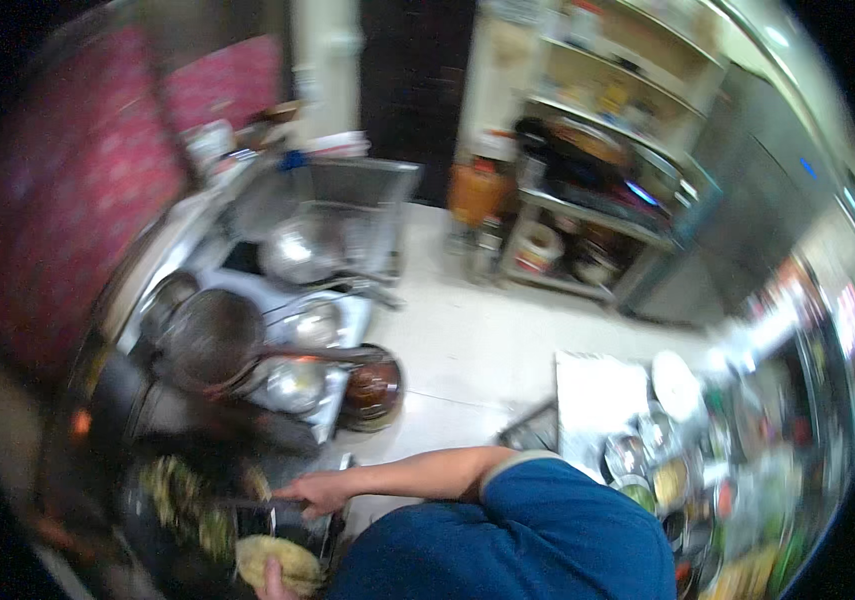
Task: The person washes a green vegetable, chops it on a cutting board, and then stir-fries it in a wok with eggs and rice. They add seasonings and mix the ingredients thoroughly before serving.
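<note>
My left hand (274,583) is at the bottom edge, its thumb over a pale yellow, rounded flat thing (266,556) that it holds; blur hides what this is. My right hand (316,493) reaches left over the dark cooking area. A thin dark bar runs beside its fingers, and I cannot tell whether they grip it. Just beyond the fingertips is a small tan piece (257,484). Blurred green and yellowish food (176,499) lies further left in a dark pan or wok, whose rim is hard to make out.
A dark wok (216,337) with a long handle sits above the cooking area, near metal bowls (296,384) and a brown round pot (372,390). An orange flame (80,422) shows at left. Behind me, a counter holds a white tray (596,397) and several ingredient bowls (626,456).
</note>
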Demonstrator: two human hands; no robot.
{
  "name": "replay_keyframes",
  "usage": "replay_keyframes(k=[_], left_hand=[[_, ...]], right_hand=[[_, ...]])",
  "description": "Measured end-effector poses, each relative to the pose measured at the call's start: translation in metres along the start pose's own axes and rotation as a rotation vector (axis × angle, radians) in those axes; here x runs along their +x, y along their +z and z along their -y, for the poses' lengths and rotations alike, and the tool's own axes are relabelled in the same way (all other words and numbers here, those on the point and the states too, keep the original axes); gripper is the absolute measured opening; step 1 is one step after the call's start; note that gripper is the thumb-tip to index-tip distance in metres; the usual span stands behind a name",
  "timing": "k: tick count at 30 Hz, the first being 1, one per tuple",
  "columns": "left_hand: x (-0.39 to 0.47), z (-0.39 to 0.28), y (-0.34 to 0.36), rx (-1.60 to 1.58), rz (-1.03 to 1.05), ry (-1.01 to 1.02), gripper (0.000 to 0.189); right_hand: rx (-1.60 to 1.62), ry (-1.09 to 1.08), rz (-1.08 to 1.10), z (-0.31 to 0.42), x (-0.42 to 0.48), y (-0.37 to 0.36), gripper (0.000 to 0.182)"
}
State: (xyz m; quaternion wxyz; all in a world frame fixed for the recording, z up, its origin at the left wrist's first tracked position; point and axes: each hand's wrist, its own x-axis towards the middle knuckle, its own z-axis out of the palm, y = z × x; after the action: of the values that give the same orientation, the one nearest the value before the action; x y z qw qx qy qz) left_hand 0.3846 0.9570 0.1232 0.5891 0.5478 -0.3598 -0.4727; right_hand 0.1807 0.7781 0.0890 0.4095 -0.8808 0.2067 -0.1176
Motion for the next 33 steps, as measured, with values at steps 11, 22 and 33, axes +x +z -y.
replay_keyframes(k=[11,22,33], left_hand=[[0.033,-0.115,0.156,0.096,0.179,-0.373,0.038],[0.012,-0.141,0.301,0.141,0.363,-0.402,0.045],[-0.01,-0.125,0.334,0.412,0.173,-0.408,0.035]], right_hand=[[0.993,0.743,-1.573,-0.045,-0.394,-0.024,0.023],[1.052,0.252,-2.824,-0.128,-0.712,-0.028,0.036],[0.709,0.089,-3.537,-0.18,-0.845,-0.043,0.035]])
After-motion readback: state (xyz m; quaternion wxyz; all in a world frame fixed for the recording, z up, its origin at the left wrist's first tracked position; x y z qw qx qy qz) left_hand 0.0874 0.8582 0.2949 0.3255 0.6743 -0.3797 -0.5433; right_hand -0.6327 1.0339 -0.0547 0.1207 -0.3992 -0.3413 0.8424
